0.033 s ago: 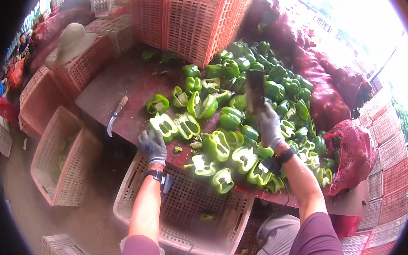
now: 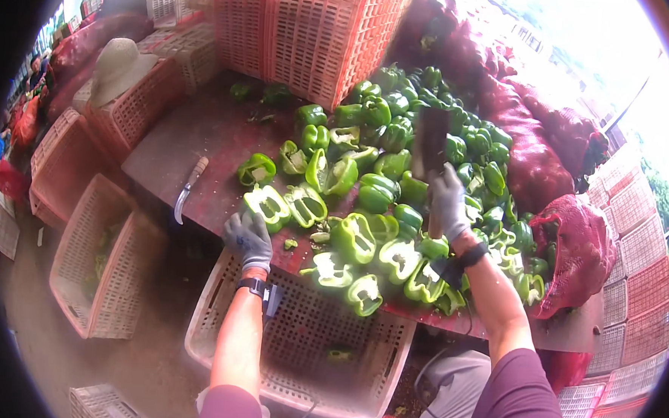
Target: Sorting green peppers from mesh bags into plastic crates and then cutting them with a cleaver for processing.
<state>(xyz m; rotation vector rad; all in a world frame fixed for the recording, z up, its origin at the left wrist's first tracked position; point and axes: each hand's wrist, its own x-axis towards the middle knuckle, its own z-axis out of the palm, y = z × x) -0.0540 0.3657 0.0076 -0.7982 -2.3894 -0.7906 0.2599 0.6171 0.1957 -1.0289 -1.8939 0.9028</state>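
Observation:
My right hand (image 2: 449, 204), in a grey glove, is closed round a cleaver (image 2: 432, 142). Its dark, broad blade is blurred and stands over the heap of whole green bell peppers (image 2: 458, 151); the handle's end (image 2: 434, 228) shows below my fist. My gloved left hand (image 2: 248, 239) rests at the table's front edge, fingers loosely bent and a little apart. It is right against the near side of a cut bell pepper half (image 2: 267, 208), pale inside facing up. Several more cut halves, such as one pepper half (image 2: 355, 239), lie between my hands.
A knife with a curved blade (image 2: 191, 190) lies on the red-brown table (image 2: 163, 155) at left. Below the front edge stands a plastic crate (image 2: 298, 321) holding a green piece. Stacked red crates (image 2: 305, 41) rise behind; red mesh sacks (image 2: 574, 252) line the right.
The cleaver in my right hand has shifted slightly right, and its blade stands straighter. My left hand has stayed nearly still.

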